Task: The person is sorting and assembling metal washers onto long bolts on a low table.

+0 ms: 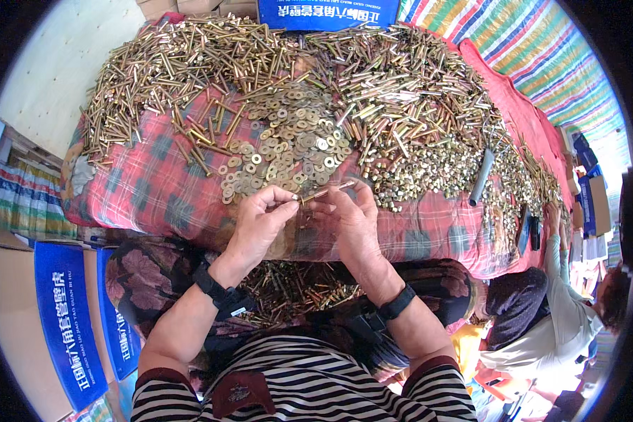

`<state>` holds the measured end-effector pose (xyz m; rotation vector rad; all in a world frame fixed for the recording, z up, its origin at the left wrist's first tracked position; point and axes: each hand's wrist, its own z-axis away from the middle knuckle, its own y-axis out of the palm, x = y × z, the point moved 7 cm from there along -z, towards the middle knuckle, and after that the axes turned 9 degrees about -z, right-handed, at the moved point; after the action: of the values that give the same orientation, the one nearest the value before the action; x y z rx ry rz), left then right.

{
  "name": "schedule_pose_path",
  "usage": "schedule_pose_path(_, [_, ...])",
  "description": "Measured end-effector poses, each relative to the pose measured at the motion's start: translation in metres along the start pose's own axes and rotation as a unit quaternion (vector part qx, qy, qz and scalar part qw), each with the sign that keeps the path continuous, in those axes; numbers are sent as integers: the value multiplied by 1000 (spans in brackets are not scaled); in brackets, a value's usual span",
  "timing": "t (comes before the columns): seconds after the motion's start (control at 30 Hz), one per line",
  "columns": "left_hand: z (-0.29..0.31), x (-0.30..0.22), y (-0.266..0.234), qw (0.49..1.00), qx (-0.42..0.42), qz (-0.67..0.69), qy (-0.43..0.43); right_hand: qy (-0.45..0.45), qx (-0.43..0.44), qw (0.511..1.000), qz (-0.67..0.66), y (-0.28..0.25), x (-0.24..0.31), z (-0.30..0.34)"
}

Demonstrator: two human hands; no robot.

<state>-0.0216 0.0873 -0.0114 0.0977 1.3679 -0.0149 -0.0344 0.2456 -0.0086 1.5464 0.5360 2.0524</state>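
My right hand [356, 224] pinches a slim brass-coloured bolt [318, 195] just above the near edge of the plaid cloth. Its left end meets the fingertips of my left hand [258, 226], where thumb and forefinger are pressed together. Whether a small washer or nut sits between those fingertips is too small to tell. Right beyond my hands lies a heap of flat round washers [295, 144]. Small nuts [415, 172] spread out to the right of my right hand.
Long bolts [169, 63] pile up far left, metal sleeves [401, 91] far right. A grey tube [481, 177] lies among the nuts. More metal pieces [295, 288] lie below my hands. Blue-and-brown cartons [70, 323] stand at left. A co-worker's arm [557, 239] reaches in at right.
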Motion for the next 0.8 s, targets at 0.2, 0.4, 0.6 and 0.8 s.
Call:
schedule_pose_path(0.2, [-2,-1,1,999,-2,-33,22,43,-20,998,-52,-4,-9,-1])
schedule_pose_path(0.4, [-3,2,15,988,-63,139,-2,-35,97,978,182,8,-23,2])
schedule_pose_path(0.6, [0,12,9,994,29,60,-86,-277,-56,682,675,-1,51,-25])
schedule_pose_path(0.8, [0,8,1,993,1,62,-96,-314,-66,526,788,-22,50,-49])
